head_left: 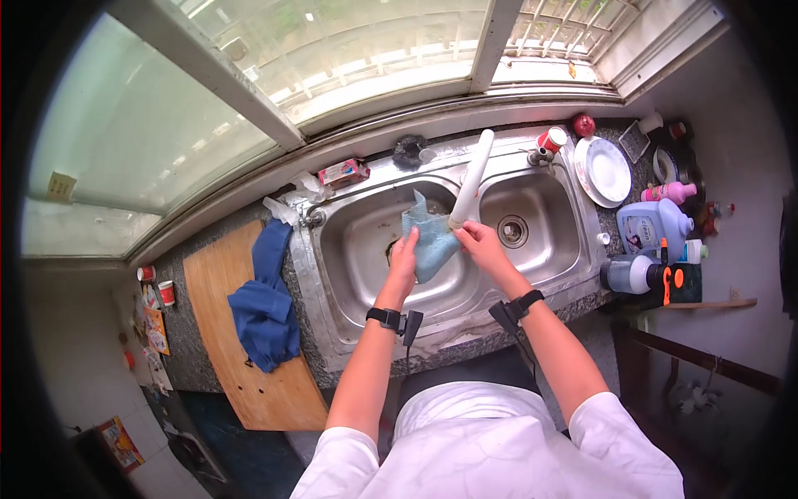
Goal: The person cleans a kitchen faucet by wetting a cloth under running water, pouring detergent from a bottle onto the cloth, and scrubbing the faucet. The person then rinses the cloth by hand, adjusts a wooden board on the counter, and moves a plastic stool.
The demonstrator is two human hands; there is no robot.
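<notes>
A light blue cleaning cloth (431,239) hangs crumpled between my hands over the left bowl of a double steel sink (353,274). My left hand (403,259) is closed on the cloth's left side. At its upper right edge, my right hand (484,248) pinches it between thumb and fingers. A long white tube, which looks like a faucet spout (472,179), ends just above my right fingertips. Whether the cloth touches that end, I cannot tell. The right bowl with its drain (513,231) lies beside my right hand.
Left of the sink, a blue garment (264,320) lies on a wooden board (229,308). Stacked plates (604,170), a detergent jug (651,226) and a dark bottle (628,274) stand on the right. Behind the sink are a red cup (552,140) and a small box (342,173).
</notes>
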